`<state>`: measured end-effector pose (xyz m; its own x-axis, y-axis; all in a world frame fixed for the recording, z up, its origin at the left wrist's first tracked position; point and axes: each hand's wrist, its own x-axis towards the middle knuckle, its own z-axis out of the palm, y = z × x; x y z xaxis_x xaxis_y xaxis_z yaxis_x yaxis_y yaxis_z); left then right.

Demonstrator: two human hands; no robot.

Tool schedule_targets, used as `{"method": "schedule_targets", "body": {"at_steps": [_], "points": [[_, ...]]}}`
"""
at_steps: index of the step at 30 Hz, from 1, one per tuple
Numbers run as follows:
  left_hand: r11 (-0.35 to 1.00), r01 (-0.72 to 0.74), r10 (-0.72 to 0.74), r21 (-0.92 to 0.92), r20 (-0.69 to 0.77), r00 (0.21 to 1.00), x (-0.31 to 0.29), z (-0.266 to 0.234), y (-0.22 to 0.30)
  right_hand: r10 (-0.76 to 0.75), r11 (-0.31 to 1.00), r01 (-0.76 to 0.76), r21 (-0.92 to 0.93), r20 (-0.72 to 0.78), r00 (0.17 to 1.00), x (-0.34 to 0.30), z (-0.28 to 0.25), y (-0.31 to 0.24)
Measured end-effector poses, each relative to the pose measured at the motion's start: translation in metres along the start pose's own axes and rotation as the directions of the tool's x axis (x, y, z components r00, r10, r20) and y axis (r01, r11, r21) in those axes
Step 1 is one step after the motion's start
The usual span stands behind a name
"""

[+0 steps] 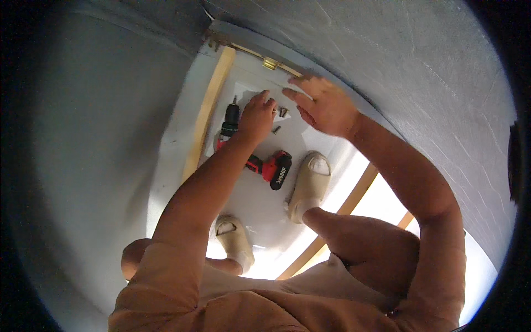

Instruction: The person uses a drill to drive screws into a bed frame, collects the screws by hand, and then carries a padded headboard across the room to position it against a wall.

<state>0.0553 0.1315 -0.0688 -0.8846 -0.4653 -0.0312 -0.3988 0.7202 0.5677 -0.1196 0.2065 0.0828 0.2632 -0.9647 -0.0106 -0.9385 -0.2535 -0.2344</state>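
My left hand hovers above the white floor with its fingers curled together in a pinch; what they hold, if anything, I cannot make out. To its right my right hand reaches toward the far edge, fingers spread and apparently holding nothing. Beyond both hands a brass-coloured hinge sits on the far edge strip. Small metal hardware pieces lie between the hands, and a screw rests a little nearer. A red and black cordless drill lies on its side, partly hidden under my left forearm.
A light wooden strip runs along the left side of the floor. Another wooden strip crosses at the right. Grey walls close in on both sides. My feet, in beige slippers, stand near the drill.
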Motion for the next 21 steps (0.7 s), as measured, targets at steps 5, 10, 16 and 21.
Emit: {"method": "schedule_targets", "body": {"at_steps": [5, 10, 16, 21], "points": [[0.991, -0.044, 0.045, 0.125, -0.004, 0.999, -0.005, 0.018, 0.009, 0.144, 0.988, -0.152, -0.005, 0.350, 0.926, -0.052, 0.039, -0.004], [0.970, -0.233, 0.234, 0.064, -0.008, 0.972, -0.008, 0.024, -0.011, 0.371, 0.895, -0.429, 0.126, 0.323, 0.870, -0.017, 0.101, -0.019], [0.996, -0.085, 0.085, 0.025, -0.002, 0.996, -0.008, 0.022, -0.005, 0.468, 0.789, -0.530, 0.312, 0.253, 0.847, -0.021, 0.147, -0.011], [0.780, 0.436, -0.475, -0.449, 0.029, 0.880, -0.001, 0.016, 0.003, 0.601, 0.662, -0.662, 0.352, 0.278, 0.749, -0.026, 0.159, -0.009]]}}
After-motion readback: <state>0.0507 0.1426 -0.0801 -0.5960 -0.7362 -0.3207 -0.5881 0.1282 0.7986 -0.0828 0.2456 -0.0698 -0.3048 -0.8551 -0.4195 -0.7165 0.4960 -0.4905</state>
